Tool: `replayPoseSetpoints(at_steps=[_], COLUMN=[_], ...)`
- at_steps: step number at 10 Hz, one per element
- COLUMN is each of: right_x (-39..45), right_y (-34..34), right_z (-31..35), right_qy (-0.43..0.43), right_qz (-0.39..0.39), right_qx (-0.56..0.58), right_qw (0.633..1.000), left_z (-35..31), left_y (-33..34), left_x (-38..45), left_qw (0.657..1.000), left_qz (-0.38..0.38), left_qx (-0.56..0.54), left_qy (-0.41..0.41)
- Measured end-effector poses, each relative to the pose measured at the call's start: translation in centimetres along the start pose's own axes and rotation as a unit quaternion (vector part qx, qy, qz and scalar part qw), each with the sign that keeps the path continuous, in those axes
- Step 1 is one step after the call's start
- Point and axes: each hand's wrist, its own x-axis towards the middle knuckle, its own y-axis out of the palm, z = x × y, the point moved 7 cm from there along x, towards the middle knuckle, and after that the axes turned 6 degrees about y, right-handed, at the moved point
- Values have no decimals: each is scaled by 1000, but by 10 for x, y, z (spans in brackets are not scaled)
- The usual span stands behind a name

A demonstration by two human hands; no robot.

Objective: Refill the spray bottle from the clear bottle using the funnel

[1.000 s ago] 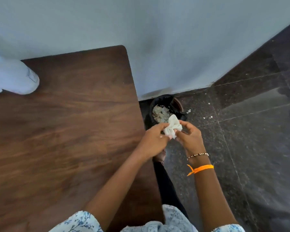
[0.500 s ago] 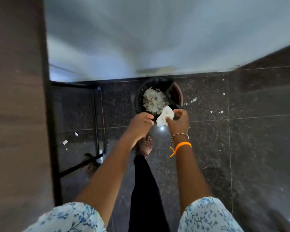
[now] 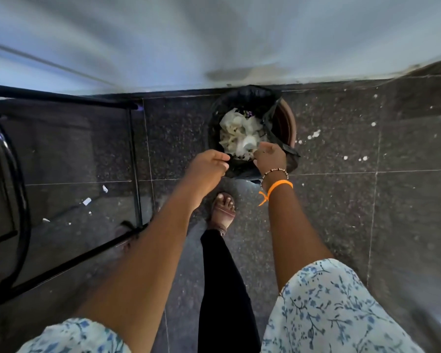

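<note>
Both hands reach out over a bin on the floor. The left hand has its fingers curled and holds nothing that shows. The right hand is just above the bin's near edge, fingers bent, and I cannot tell if it holds anything. The hands are a little apart. The bin has a black bag inside and white crumpled paper in it. The spray bottle, clear bottle and funnel do not show here. A foot in a sandal stands near the bin.
</note>
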Motion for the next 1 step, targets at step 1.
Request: replayPoseSetpoints(at_steps=[1], right_x=[-5], right_y=[-1], right_z=[-3], right_qy=[-2], right_qz=[16], right_qx=[14], right_qw=[1000], left_z=[5], left_y=[-2], left_x=[-9], left_qw=[1000], left_qz=[-10], left_qx=[-13], left_qy=[-14])
